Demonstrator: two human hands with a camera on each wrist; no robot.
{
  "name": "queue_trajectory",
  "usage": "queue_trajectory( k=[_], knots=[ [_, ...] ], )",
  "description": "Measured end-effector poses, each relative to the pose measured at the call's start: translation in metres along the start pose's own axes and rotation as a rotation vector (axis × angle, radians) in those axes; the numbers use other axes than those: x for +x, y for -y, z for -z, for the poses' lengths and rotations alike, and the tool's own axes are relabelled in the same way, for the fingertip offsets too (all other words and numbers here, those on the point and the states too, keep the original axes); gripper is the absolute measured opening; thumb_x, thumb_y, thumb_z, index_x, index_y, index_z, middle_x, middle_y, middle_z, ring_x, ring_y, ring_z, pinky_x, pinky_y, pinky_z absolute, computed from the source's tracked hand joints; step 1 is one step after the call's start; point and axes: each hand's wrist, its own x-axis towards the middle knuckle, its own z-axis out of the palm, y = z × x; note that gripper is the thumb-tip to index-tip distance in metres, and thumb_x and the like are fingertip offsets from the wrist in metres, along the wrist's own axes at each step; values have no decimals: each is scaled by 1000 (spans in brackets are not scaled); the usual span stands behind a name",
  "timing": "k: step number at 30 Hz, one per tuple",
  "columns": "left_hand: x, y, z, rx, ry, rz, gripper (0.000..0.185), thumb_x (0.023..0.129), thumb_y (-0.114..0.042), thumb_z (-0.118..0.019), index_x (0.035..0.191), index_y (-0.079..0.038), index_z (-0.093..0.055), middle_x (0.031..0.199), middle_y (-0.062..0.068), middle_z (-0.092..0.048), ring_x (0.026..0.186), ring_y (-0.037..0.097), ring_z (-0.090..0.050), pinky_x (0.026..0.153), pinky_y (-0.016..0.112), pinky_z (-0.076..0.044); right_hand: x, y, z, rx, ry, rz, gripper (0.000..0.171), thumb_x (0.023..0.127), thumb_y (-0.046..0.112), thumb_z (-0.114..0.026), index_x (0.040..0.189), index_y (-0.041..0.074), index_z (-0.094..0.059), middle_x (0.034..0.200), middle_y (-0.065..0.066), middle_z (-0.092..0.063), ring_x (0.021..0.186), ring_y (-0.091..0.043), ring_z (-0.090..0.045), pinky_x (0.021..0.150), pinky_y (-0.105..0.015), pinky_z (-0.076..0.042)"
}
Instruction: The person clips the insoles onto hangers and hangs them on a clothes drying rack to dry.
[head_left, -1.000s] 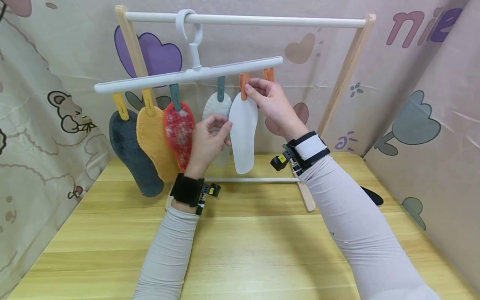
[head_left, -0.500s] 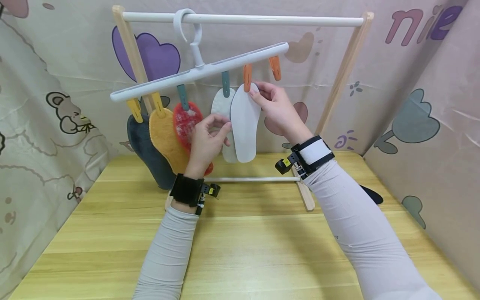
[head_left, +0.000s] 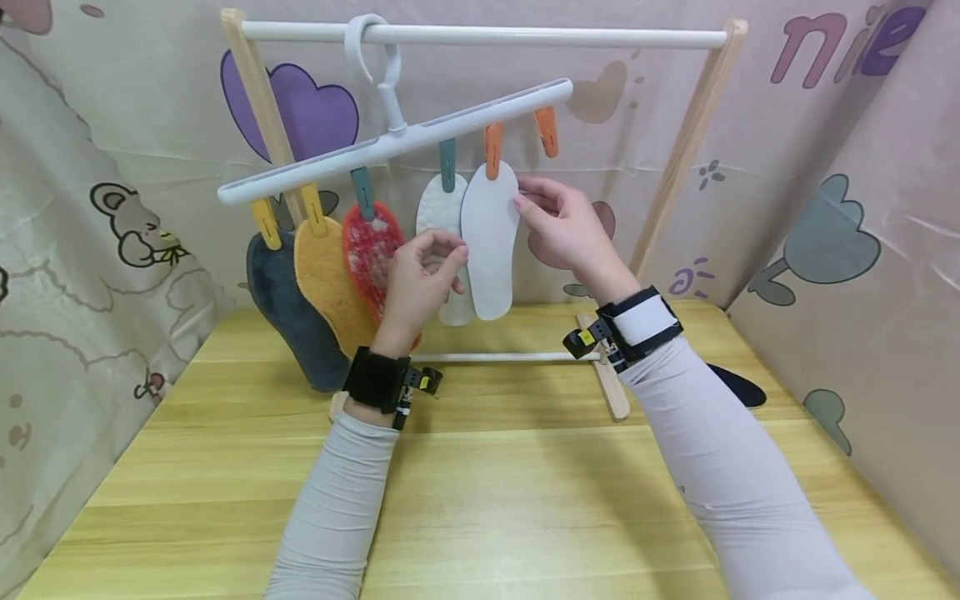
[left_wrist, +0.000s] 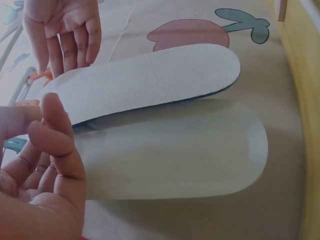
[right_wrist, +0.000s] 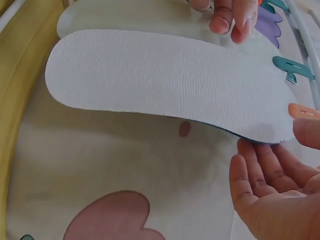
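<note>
A white insole [head_left: 489,258] hangs from an orange clip [head_left: 492,150] on the tilted white hanger [head_left: 420,137]. My right hand [head_left: 562,221] is beside its upper right edge, thumb and fingers parted; in the right wrist view the fingertips [right_wrist: 265,150] are at the insole's edge. My left hand [head_left: 420,283] is at its left edge, fingers loosely bent, overlapping a pale insole [head_left: 437,208] under a teal clip [head_left: 447,167]. Farther left hang a red-and-white insole [head_left: 369,250], a yellow one [head_left: 330,283] and a dark grey one [head_left: 288,308]. Another orange clip [head_left: 547,133] holds nothing.
The hanger's hook [head_left: 367,50] is over the white top rail [head_left: 562,36] of a wooden rack [head_left: 686,142]. A lower rail [head_left: 510,357] runs near the wooden table [head_left: 480,500]. A black flat piece [head_left: 738,386] lies partly behind my right arm. Printed curtain [head_left: 847,333] surrounds the table.
My right hand lets go of the orange clip and moves slightly right and down. The hanger's right end has risen and the left end shifted right, tilting it more. My left hand stays nearly still.
</note>
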Motion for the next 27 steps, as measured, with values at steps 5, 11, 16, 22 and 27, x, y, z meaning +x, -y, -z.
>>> queue_trajectory(
  k=[5,11,16,22,27],
  knots=[
    [0,0,-3,2,9,-6,17,106,-21,-70,114,-6,-72,101,13,-74,63,24,-68,53,24,-50,-6,-8,6,-34,-15,-18,45,110,20,-61,151,2,-59,145,-22,-67,132,-27,-65,114,-32,-51],
    [-1,1,-7,-1,26,13,16,105,-20,-71,113,-6,-72,100,9,-72,64,32,-68,52,24,-48,-16,-16,12,-49,-8,-32,43,110,26,-62,146,2,-63,137,-20,-71,121,-21,-68,99,-19,-52],
    [-1,1,-11,11,43,19,17,105,-21,-71,113,-7,-72,100,10,-71,73,50,-67,51,23,-48,-27,-21,16,29,20,-67,42,111,25,-61,144,0,-64,129,-15,-73,109,-7,-70,99,-21,-59],
    [-1,1,-16,22,66,11,15,105,-20,-72,111,-6,-73,98,10,-72,64,34,-68,50,24,-48,-38,-25,24,-55,82,-96,40,112,29,-59,142,4,-66,131,-16,-74,113,-13,-73,96,-20,-59],
    [-3,2,-19,40,87,13,16,104,-20,-73,112,-6,-72,99,11,-72,67,38,-69,50,24,-47,-48,-28,31,-172,104,-98,39,113,32,-57,140,6,-68,126,-17,-77,102,-5,-72,86,-18,-57]
  ],
)
